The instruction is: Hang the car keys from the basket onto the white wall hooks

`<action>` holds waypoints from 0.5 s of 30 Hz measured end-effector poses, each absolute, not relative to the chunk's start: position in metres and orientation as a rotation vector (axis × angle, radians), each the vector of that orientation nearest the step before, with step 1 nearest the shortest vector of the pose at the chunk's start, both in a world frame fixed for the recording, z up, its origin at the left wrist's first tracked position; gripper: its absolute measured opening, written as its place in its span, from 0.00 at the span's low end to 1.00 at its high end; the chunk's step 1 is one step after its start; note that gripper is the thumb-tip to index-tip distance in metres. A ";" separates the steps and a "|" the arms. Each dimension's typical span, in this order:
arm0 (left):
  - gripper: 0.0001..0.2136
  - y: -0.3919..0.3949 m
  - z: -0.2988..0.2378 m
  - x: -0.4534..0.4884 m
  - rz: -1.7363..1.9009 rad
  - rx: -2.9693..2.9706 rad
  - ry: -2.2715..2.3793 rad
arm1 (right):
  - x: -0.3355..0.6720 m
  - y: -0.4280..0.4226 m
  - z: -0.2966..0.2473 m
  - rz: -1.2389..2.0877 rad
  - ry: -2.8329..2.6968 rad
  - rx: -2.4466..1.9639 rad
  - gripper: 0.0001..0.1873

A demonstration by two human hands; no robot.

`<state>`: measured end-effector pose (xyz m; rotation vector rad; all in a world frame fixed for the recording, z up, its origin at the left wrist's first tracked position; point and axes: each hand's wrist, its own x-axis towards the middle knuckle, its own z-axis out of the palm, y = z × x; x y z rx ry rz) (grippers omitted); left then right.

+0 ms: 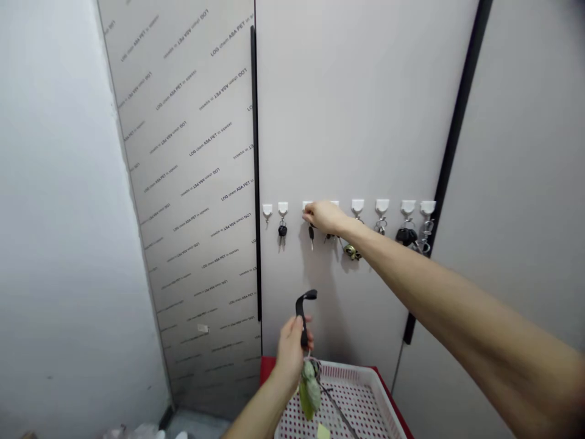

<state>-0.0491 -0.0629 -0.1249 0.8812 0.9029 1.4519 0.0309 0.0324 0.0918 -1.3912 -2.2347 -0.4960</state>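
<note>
My left hand (289,347) is closed around a black strap (301,311), whose looped end sticks up above the fingers. Below the hand dangles a soft green charm (311,390) over the basket. My right hand (323,216) reaches up to a white hook (307,205) on the door, fingers pinched; what they grip is hidden. Just under those fingers hangs a black-headed key (311,235). To their right are more keys (333,238) and a brass-coloured padlock-like piece (351,251), partly behind my forearm.
Several white hooks (382,206) line the pale door (365,110); black keys (282,231) hang on one at left, a black key bunch (406,236) at right. Long black handles (255,171) edge the doors. Below stands a white perforated basket (379,390) on something red.
</note>
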 end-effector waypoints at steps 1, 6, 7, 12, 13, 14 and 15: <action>0.20 -0.064 -0.136 -0.050 1.436 0.858 0.930 | 0.029 0.030 0.092 -0.478 -2.184 -1.320 0.10; 0.19 -0.063 -0.169 -0.068 1.404 0.837 1.058 | 0.024 0.008 0.064 -0.120 -2.411 -1.065 0.10; 0.19 -0.062 -0.171 -0.072 1.403 0.846 1.079 | 0.026 0.002 0.047 -0.026 -2.491 -1.066 0.09; 0.12 -0.059 -0.180 -0.093 1.211 1.109 1.305 | 0.059 -0.023 -0.083 0.487 -2.403 -1.182 0.07; 0.11 -0.059 -0.182 -0.096 1.122 1.226 1.371 | 0.068 -0.027 -0.109 0.605 -2.319 -1.156 0.07; 0.10 -0.059 -0.183 -0.099 1.024 1.349 1.435 | 0.075 -0.030 -0.129 0.654 -2.210 -1.099 0.06; 0.10 -0.058 -0.182 -0.102 0.926 1.467 1.491 | 0.081 -0.032 -0.143 0.619 -2.040 -1.123 0.08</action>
